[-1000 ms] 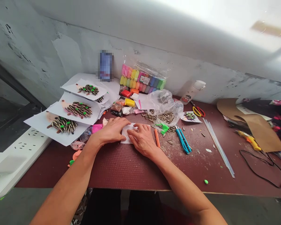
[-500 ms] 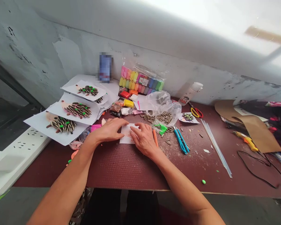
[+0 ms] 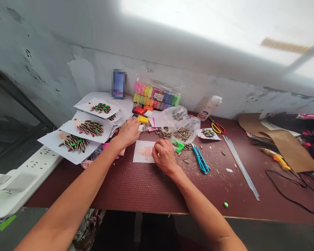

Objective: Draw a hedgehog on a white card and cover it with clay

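Note:
A small white card (image 3: 143,157) with an orange line drawing lies flat on the table in front of me. My right hand (image 3: 164,156) rests on its right edge, fingers curled in; whatever they hold, if anything, is hidden. Beyond the card, my left hand (image 3: 131,132) reaches in among the modelling clay packs, close to a yellow pack (image 3: 143,120). Its fingertips point away and are mostly hidden. Striped sunflower seeds (image 3: 181,134) lie heaped beside a clear plastic bag (image 3: 178,116), with a bit of green clay (image 3: 178,146) near my right hand.
Seed-covered hedgehog pictures (image 3: 90,128) are stacked at left, above a white power strip (image 3: 23,179). To the right lie a blue utility knife (image 3: 200,159), scissors (image 3: 217,127), clear glue sticks (image 3: 240,167) and a yellow glue gun (image 3: 277,158). A white bottle (image 3: 209,108) stands behind.
My left hand has left the card and moved forward to the clay packs. My right hand's fingers have curled and drawn back to the card's right edge, uncovering the drawing.

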`<state>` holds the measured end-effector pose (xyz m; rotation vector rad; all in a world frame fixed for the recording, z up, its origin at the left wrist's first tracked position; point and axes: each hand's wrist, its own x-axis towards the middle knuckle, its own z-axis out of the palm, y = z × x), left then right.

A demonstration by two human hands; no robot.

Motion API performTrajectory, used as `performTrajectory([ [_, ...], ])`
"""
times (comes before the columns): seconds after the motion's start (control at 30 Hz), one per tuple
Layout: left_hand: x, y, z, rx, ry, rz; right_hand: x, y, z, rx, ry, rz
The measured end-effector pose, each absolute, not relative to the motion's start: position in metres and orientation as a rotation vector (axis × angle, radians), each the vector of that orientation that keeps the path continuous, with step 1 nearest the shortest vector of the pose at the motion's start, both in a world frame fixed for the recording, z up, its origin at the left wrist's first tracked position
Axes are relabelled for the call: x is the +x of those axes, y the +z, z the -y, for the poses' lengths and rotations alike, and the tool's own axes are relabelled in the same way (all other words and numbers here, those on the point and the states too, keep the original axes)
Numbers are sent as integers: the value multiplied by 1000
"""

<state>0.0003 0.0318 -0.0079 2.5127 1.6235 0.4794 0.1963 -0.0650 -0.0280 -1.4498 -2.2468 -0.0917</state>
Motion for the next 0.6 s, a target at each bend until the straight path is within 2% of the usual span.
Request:
performTrajectory([
  [0.1,13,-14,-40,2496,397,-1697,196,-27,66,-1448,-106,2255],
  [0.27,2,-10,-41,2373,705,-1585,200,-27,66,-1436,-63,2180],
  [0.4,-8,0,-22,2106,922,-1190,204,-25,63,-1397,308,1861],
  [0.6,2,-2,5,1878,883,-829,207,-21,57,-1277,889,1472],
])
